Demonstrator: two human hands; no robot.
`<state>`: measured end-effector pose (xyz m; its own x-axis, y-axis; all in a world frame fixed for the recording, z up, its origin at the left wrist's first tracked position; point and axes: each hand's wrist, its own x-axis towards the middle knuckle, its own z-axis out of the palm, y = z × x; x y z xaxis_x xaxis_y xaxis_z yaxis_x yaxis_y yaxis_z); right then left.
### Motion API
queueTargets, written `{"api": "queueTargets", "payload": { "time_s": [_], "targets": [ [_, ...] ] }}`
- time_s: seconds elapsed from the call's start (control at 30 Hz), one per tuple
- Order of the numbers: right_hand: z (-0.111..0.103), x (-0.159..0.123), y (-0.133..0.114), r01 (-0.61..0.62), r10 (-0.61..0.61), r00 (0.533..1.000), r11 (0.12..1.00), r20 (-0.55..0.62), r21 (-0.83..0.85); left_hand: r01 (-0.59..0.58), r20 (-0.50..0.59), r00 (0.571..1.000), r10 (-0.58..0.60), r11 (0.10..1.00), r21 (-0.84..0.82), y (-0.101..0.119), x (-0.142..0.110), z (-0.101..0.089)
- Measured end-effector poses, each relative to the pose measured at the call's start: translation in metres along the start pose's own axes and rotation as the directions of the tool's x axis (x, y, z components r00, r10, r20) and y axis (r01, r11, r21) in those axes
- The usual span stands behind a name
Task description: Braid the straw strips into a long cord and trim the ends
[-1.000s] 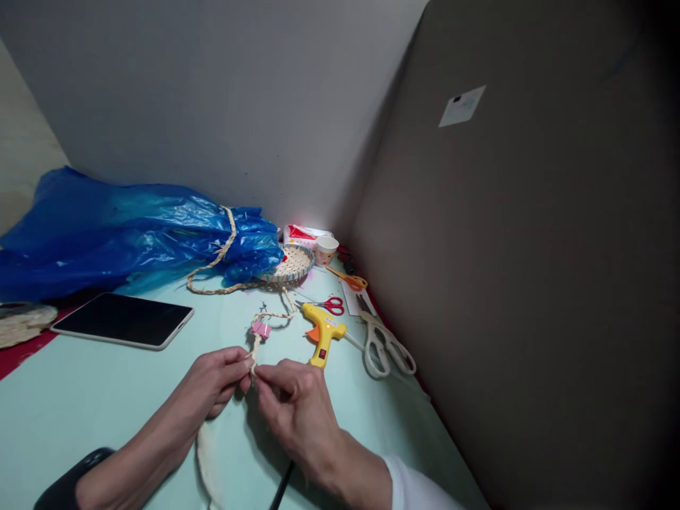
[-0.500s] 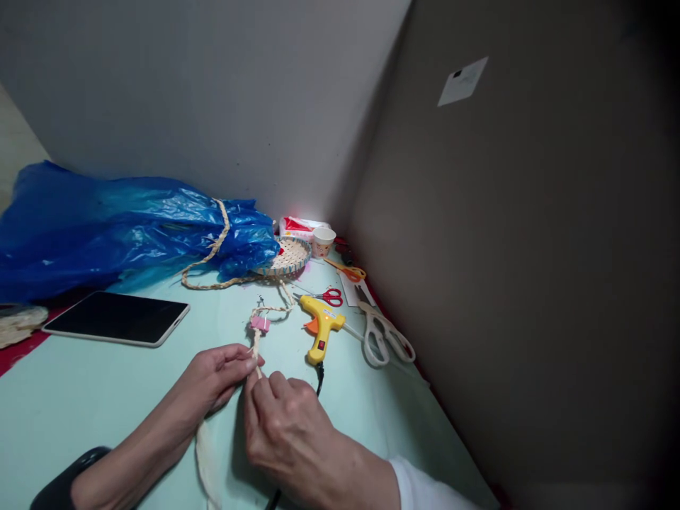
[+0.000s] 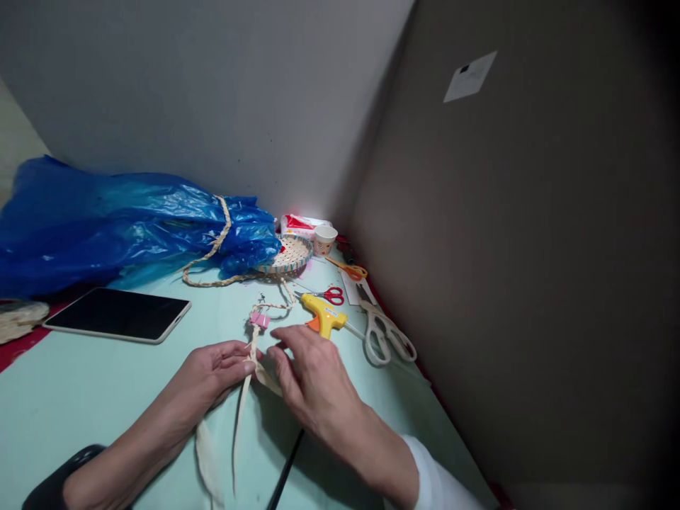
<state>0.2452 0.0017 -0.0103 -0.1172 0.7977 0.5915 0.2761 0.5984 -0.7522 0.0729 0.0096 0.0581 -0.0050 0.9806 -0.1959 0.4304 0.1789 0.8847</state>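
Pinching braid (image 3: 255, 341): left hand (image 3: 220, 372), fingertips near clip (image 3: 259, 321).
Right hand (image 3: 319, 379): visible fingers parted, beside braid.
Glue gun (image 3: 326, 314): near red scissors (image 3: 329, 295).

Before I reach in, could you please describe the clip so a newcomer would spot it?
On the pale green table, find the yellow glue gun. Left of it, just beyond the left hand, a clip sits on the pale braid. Its pink body sets it apart from the braid and the glue gun.
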Motion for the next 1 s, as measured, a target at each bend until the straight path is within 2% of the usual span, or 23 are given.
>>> {"api": "queueTargets", "payload": {
  "time_s": [0.07, 0.13, 0.33, 0.4, 0.5, 0.6, 0.77, 1.0],
  "targets": [
    [0.006, 0.002, 0.001, -0.082, 0.07, 0.989, 0.993, 0.131, 0.086, -0.017, -0.004, 1.0, 0.017, 1.0, 0.014, 0.0, 0.001, -0.001],
    [0.011, 0.004, 0.001, -0.14, 0.111, 0.973, 0.981, 0.204, 0.131, -0.021, -0.015, 1.0, 0.021, 0.999, 0.033, 0.0, 0.002, -0.001],
    [0.018, 0.01, 0.003, -0.234, 0.189, 0.952, 0.957, 0.241, 0.174, -0.047, -0.068, 0.996, 0.056, 0.991, 0.125, 0.004, 0.001, 0.003],
    [0.02, 0.01, 0.005, -0.248, 0.21, 0.951, 0.957, 0.228, 0.151, -0.061, -0.061, 0.996, 0.071, 0.986, 0.156, 0.008, 0.0, 0.005],
    [0.024, 0.011, 0.009, -0.206, 0.173, 0.967, 0.962, 0.185, 0.179, -0.071, -0.031, 0.996, 0.078, 0.98, 0.186, 0.012, -0.001, 0.006],
    [0.027, 0.013, 0.013, -0.191, 0.15, 0.976, 0.934, 0.156, 0.301, -0.073, 0.006, 0.997, 0.073, 0.981, 0.181, 0.014, -0.002, 0.004],
    [0.032, 0.012, 0.015, -0.243, 0.209, 0.97, 0.827, 0.124, 0.508, -0.079, 0.055, 0.996, 0.07, 0.98, 0.182, 0.011, -0.001, 0.0],
    [0.034, 0.009, 0.009, -0.27, 0.253, 0.962, 0.802, 0.106, 0.533, -0.111, 0.009, 0.993, 0.114, 0.941, 0.321, 0.008, -0.002, 0.001]
  ]
}}
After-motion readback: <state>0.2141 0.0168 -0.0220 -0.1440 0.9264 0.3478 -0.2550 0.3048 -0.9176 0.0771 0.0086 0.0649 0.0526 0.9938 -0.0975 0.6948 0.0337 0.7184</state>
